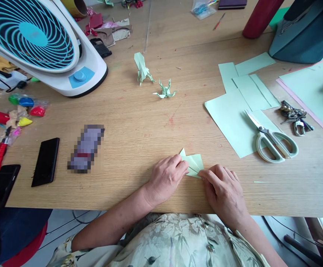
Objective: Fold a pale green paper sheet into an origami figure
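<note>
A small piece of folded pale green paper [194,163] lies near the table's front edge, creased, with a pointed tip sticking up at its left. My left hand [169,175] is closed on its left side, fingers pressed together over the paper. At its lower right corner, my right hand [223,189] pinches the edge between thumb and forefinger. Farther back stand two folded paper figures in the same green: a taller one [142,69] and a smaller one with several thin, pointed limbs [165,89].
Scissors [275,141] lie on green paper sheets [231,122] at the right, beside keys [296,116]. A fan [80,76] stands at the back left. Phones [46,162] lie at the left. A red cylinder [261,18] and a blue-grey container [303,40] stand at the back right.
</note>
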`<control>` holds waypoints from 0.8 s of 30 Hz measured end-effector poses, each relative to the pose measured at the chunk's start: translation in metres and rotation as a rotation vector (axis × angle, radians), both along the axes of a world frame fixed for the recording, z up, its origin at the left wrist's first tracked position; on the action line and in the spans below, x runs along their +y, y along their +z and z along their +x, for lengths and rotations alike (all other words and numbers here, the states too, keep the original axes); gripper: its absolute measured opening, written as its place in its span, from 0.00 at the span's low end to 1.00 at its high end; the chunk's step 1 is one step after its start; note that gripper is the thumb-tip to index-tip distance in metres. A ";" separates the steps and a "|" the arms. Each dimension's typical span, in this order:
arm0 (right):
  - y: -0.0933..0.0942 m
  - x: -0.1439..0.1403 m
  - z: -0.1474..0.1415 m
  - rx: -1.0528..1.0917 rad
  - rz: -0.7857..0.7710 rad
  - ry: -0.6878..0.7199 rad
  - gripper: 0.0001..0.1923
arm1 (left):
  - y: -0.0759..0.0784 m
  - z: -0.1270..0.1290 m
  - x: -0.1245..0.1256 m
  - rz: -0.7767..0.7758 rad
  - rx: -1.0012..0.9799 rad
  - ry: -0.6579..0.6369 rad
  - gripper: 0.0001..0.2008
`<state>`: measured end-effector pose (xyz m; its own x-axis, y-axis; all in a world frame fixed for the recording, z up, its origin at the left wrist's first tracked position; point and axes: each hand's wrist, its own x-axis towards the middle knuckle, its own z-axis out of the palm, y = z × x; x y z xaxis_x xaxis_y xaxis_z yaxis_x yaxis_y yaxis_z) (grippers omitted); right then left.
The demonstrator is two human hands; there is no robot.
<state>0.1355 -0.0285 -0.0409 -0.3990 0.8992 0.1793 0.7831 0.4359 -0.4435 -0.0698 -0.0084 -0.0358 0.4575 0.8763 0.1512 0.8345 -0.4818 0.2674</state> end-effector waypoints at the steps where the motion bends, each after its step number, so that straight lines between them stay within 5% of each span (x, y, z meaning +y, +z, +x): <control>1: -0.001 0.000 0.000 0.005 0.006 0.004 0.10 | 0.000 -0.001 -0.001 0.011 -0.012 0.002 0.08; 9: -0.001 0.000 0.001 0.064 -0.016 -0.017 0.11 | 0.009 -0.023 -0.020 0.139 0.009 -0.265 0.16; 13: -0.002 0.001 -0.001 0.058 0.000 -0.025 0.11 | 0.010 -0.028 -0.028 0.044 0.127 -0.442 0.25; 24: 0.001 -0.003 0.028 0.237 -0.148 0.025 0.11 | -0.002 -0.026 -0.029 -0.080 0.145 -0.429 0.39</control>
